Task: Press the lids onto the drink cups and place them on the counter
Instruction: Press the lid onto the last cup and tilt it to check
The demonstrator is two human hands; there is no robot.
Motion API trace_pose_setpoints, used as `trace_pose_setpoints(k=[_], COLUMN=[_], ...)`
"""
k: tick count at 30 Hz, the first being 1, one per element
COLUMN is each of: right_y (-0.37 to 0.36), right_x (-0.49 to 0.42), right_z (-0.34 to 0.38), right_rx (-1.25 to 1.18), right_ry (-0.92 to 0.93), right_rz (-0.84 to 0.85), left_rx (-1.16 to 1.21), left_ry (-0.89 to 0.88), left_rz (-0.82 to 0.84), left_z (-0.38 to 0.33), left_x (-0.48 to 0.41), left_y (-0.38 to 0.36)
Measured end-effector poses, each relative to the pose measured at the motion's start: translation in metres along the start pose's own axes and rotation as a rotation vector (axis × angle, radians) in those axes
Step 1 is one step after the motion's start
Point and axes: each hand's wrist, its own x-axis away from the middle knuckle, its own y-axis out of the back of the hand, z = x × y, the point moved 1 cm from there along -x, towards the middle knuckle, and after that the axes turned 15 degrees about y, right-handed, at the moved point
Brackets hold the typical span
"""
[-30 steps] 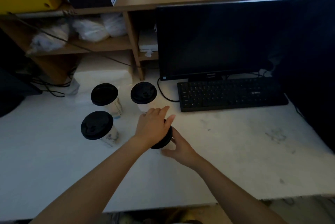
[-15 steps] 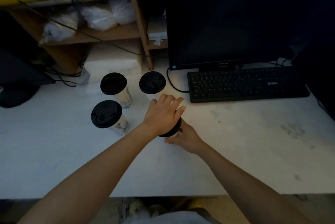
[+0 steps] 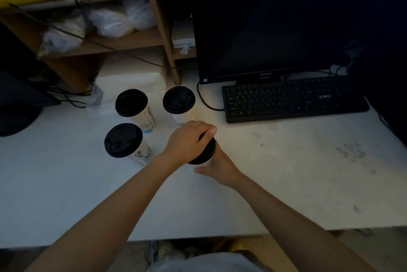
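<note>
Three white paper cups with black lids stand on the white counter (image 3: 275, 179): one at the back left (image 3: 131, 102), one at the back middle (image 3: 178, 100), one nearer at the left (image 3: 123, 140). A fourth cup stands to their right, and its black lid (image 3: 208, 151) shows only at its right edge. My left hand (image 3: 189, 141) lies curled over that lid from above. My right hand (image 3: 218, 167) wraps the cup's body from the near right, so the body is hidden.
A black keyboard (image 3: 290, 101) and a dark monitor (image 3: 275, 25) stand at the back right. A white napkin pack (image 3: 132, 79) lies behind the cups. A wooden shelf (image 3: 123, 40) holds plastic bags. Cables trail at the back left.
The fingers of my left hand have curled down from flat onto the lid's far edge. The view has tilted down and shifted. Cup and right hand stay put.
</note>
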Motion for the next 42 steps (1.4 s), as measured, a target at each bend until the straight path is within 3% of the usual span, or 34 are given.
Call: trace_pose_setpoints(k=[6, 12, 18, 22, 26, 29, 31, 34, 36, 39, 42], right_y=[-0.030, -0.020, -0.015, -0.013, 0.007, 0.025, 0.037, 0.052, 0.055, 0.050, 0.047], right_x=[-0.002, 0.002, -0.003, 0.002, -0.010, -0.023, -0.031, -0.043, -0.047, -0.051, -0.051], right_z=[-0.011, -0.019, -0.006, 0.011, 0.054, 0.093, 0.115, 0.145, 0.163, 0.180, 0.190], right_rx=[0.037, 0.040, 0.054, 0.075, 0.149, 0.311, 0.441, 0.769, 1.006, 1.246, 1.255], right_ry=[-0.063, -0.073, -0.043, -0.013, 0.130, 0.244, 0.301, 0.408, 0.523, 0.604, 0.592], right_rz=[-0.231, -0.083, -0.061, -0.101, -0.188, -0.245, -0.294, -0.337, -0.371, -0.376, -0.272], left_rx=[-0.236, -0.315, -0.308, -0.165, 0.193, 0.336, 0.425, 0.785, 0.928, 1.078, 1.122], left_ry=[0.165, 0.111, 0.113, 0.083, -0.092, -0.099, 0.046, 0.244, 0.243, 0.238, 0.171], left_rz=[-0.103, -0.206, -0.136, -0.040, -0.284, -0.377, -0.264, 0.262, 0.446, 0.410, 0.335], left_z=[-0.008, -0.005, -0.005, -0.008, -0.017, -0.026, -0.025, -0.010, -0.005, -0.004, 0.001], left_x=[-0.013, -0.012, -0.013, -0.011, -0.002, 0.006, 0.008, 0.013, 0.018, 0.020, 0.020], left_y=[-0.008, -0.014, -0.010, 0.006, 0.061, 0.108, 0.133, 0.154, 0.160, 0.163, 0.158])
